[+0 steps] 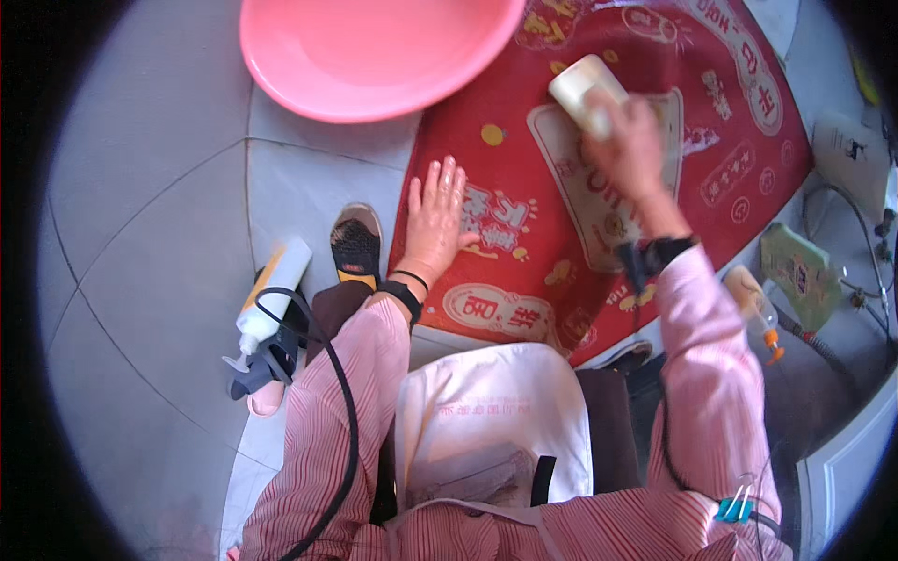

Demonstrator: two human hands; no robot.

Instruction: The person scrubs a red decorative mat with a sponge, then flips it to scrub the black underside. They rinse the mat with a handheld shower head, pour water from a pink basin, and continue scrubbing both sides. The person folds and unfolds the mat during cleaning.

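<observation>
Clearly, the right hand is closed round a cream oblong block, its fingers wrapped over the lower end while the upper end juts out; the hand is slightly blurred. Block and hand are over the pale central panel of a red printed mat, though whether the block touches it I cannot tell. The left hand grips nothing: it lies palm down near the mat's left edge, fingers extended and glistening.

The mat carries white lettering and small yellow motifs, and lies on a grey tiled floor with dark joints. A round pink plastic basin sits at its upper left corner. To the left, beside a dark shoe, is a white pump bottle with a yellow-orange band. Right of the mat are a green packet, a bottle with an orange nozzle, a white packet and a dark ribbed hose.
</observation>
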